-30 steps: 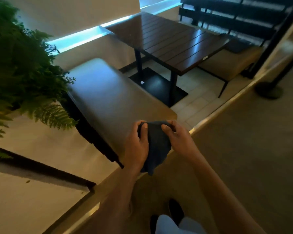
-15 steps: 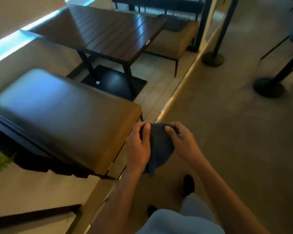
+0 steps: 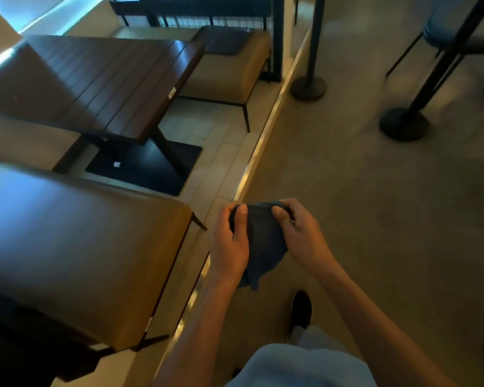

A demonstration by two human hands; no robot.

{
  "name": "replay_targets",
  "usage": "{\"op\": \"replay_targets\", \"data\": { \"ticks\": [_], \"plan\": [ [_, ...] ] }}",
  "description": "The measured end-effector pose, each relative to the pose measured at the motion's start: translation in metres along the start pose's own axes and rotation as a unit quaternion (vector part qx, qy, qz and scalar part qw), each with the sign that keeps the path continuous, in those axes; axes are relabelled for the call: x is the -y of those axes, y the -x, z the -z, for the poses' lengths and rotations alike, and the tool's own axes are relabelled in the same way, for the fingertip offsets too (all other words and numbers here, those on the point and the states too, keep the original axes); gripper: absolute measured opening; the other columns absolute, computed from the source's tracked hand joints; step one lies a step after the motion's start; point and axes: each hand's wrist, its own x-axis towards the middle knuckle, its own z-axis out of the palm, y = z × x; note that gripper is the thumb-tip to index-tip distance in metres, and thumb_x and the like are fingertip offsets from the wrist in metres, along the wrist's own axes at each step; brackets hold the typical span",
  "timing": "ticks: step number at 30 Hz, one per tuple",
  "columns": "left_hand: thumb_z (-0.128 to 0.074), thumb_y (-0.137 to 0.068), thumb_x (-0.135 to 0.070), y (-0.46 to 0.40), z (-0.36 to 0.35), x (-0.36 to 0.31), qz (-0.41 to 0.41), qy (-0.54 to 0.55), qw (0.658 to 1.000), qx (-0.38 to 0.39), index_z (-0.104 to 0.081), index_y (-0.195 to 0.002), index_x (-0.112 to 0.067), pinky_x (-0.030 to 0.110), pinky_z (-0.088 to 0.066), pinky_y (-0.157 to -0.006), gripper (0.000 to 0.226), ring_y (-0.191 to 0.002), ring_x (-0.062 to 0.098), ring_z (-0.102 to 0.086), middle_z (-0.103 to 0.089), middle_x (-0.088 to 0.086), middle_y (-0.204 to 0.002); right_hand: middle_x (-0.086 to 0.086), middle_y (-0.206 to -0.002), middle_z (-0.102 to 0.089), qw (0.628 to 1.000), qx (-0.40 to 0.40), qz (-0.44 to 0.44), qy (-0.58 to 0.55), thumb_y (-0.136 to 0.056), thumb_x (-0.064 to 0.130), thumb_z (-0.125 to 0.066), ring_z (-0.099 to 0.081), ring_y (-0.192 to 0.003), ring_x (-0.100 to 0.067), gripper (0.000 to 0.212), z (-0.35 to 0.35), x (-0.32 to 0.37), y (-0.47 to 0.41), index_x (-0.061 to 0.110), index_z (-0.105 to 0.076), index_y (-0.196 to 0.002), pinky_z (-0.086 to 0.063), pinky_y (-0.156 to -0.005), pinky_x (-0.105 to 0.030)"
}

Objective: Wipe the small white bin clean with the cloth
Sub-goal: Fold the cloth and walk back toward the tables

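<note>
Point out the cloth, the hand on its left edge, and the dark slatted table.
cloth (image 3: 263,241): head view, on the blue fabric between the hands.
left hand (image 3: 229,247): head view, on the back of the hand gripping the cloth.
slatted table (image 3: 109,79): head view, on the bare tabletop.

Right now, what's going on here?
A person stands on the carpeted walkway holding a dark cloth up in front of them with both hands. The left hand and right hand each pinch its top edge, and the rest hangs down. No white bin is in view, so wiping hasn't begun. To their left are a padded bench and a dark slatted table.
</note>
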Motion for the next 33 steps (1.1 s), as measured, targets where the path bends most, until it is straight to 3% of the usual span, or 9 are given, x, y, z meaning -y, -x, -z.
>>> {"op": "replay_targets", "data": {
  "ticks": [5,8,12,20,24,33],
  "plan": [
    [-0.045,-0.106,-0.031,-0.044,-0.051,-0.029,-0.022,0.002,1.0,0.007,-0.055,-0.109,-0.025,0.015,-0.049,-0.064,0.011,-0.079,0.004,-0.062,-0.06,-0.011,-0.087,0.009,-0.092,-0.064,0.999,-0.031,-0.002,-0.01,-0.104,0.032,-0.046,-0.06,-0.081,0.001,0.018,0.048,0.001,-0.047,0.023,-0.06,-0.105,-0.045,-0.062,-0.01],
    [-0.045,-0.106,-0.03,-0.067,-0.075,-0.04,-0.035,0.022,0.999,0.018,-0.056,-0.11,-0.021,0.019,-0.051,-0.067,0.015,-0.081,0.007,-0.062,-0.059,-0.012,-0.089,0.007,-0.092,-0.063,0.999,-0.049,-0.01,-0.016,-0.104,0.035,-0.044,-0.059,-0.08,-0.001,0.02,0.069,0.0,-0.07,0.023,-0.06,-0.105,-0.046,-0.063,-0.012],
    [-0.043,-0.106,-0.035,-0.103,-0.105,-0.047,-0.036,0.031,0.998,0.038,-0.055,-0.111,-0.022,0.027,-0.054,-0.068,0.018,-0.081,0.009,-0.062,-0.059,-0.011,-0.09,0.009,-0.091,-0.062,0.997,-0.068,-0.023,-0.02,-0.104,0.037,-0.044,-0.058,-0.08,0.0,0.018,0.092,-0.003,-0.104,0.027,-0.059,-0.103,-0.046,-0.063,-0.013],
    [-0.045,-0.106,-0.032,-0.201,-0.162,-0.055,-0.04,0.036,0.998,0.044,-0.053,-0.11,-0.031,0.012,-0.046,-0.072,0.009,-0.087,0.001,-0.06,-0.059,-0.016,-0.093,0.002,-0.093,-0.065,0.993,-0.102,-0.043,-0.038,-0.104,0.035,-0.046,-0.063,-0.082,-0.009,0.02,0.123,-0.007,-0.208,0.021,-0.061,-0.103,-0.052,-0.067,-0.024],
    [-0.045,-0.106,-0.028,-0.273,-0.19,-0.054,-0.032,0.065,0.996,0.045,-0.054,-0.11,-0.027,0.011,-0.046,-0.071,0.01,-0.087,0.002,-0.06,-0.059,-0.015,-0.092,0.003,-0.091,-0.066,0.991,-0.117,-0.039,-0.043,-0.103,0.035,-0.047,-0.063,-0.08,-0.008,0.021,0.133,0.001,-0.283,0.019,-0.061,-0.103,-0.05,-0.065,-0.019],
    [-0.045,-0.106,-0.029,-0.425,-0.229,-0.066,-0.031,0.09,0.994,0.055,-0.057,-0.111,-0.025,0.011,-0.046,-0.073,0.014,-0.088,0.003,-0.061,-0.061,-0.013,-0.093,-0.005,-0.087,-0.066,0.981,-0.169,-0.046,-0.081,-0.101,0.039,-0.046,-0.061,-0.077,-0.016,0.03,0.144,0.033,-0.434,0.015,-0.064,-0.099,-0.051,-0.066,-0.033]
  ]
}}
